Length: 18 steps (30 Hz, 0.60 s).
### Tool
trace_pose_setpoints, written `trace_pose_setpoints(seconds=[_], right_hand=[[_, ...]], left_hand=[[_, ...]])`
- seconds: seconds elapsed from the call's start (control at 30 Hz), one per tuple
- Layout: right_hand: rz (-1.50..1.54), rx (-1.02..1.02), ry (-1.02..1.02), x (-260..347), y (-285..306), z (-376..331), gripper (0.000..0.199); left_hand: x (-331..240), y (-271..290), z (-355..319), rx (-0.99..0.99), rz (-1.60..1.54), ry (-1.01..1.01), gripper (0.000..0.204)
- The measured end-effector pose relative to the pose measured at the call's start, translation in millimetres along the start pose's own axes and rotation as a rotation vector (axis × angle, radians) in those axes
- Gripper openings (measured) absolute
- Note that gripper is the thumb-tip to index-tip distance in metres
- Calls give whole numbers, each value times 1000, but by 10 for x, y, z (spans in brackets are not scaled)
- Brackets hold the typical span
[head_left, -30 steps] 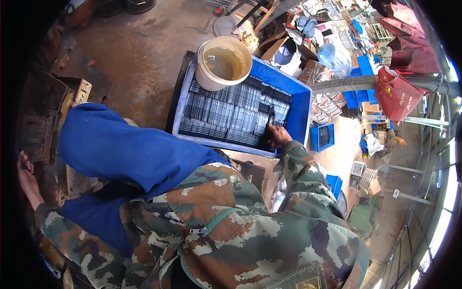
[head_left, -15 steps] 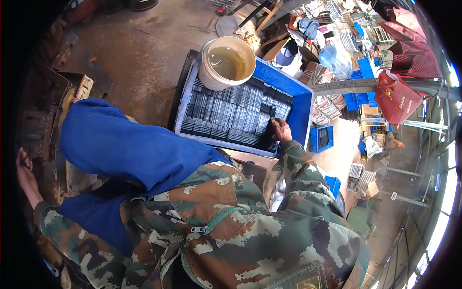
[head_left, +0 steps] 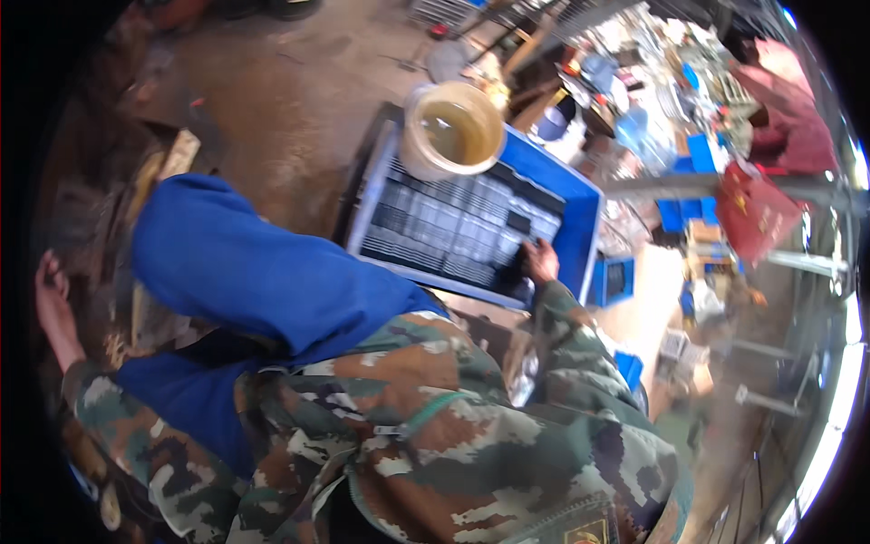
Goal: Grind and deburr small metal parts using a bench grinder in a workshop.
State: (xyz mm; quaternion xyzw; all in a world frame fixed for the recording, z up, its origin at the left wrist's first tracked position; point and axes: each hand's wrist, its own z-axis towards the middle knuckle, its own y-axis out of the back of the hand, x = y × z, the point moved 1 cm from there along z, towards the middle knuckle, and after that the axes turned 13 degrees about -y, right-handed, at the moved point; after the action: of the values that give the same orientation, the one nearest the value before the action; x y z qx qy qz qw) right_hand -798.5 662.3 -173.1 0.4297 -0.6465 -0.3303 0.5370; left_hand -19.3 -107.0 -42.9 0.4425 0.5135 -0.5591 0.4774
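A blue plastic crate [head_left: 582, 234] holds tight rows of dark flat metal pieces [head_left: 444, 222]. Over its right end is my right hand [head_left: 544, 261], fingers bent together at a dark gap in the rows. Something dark shows at the fingertips, too blurred to name. A cream bucket [head_left: 417, 154] of murky liquid rests on the crate's far left corner. Out at the far left, beside dark, worn equipment [head_left: 86, 218], my left hand [head_left: 56, 295] has its fingers curled. What those fingers hold, if anything, cannot be made out.
Blue cloth [head_left: 245, 272] covers my legs, left of the crate. A smaller blue bin [head_left: 616, 281] stands to the right. Beyond are a red bag [head_left: 757, 208], a clear plastic jug [head_left: 642, 136] and piled clutter along a grey pole [head_left: 671, 186].
The whole view has shifted, so crate and bucket appear lower and further right. My left hand has moved slightly away from me; my right hand stays at the crate's right end.
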Motion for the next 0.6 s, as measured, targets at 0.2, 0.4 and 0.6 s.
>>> trace_pose_setpoints(seconds=[0.2, 0.4, 0.6], right_hand=[[323, -160, 543, 1269, 20, -772, 39], [525, 156, 668, 3508, 75, -1718, 34], [643, 676, 1032, 5591, -413, -3492, 28]], left_hand=[[-933, -519, -971, -247, 38, -169, 11], [-1038, -327, -979, -353, 13, -191, 18], [-1232, -240, -1085, -483, -1, -228, 15]])
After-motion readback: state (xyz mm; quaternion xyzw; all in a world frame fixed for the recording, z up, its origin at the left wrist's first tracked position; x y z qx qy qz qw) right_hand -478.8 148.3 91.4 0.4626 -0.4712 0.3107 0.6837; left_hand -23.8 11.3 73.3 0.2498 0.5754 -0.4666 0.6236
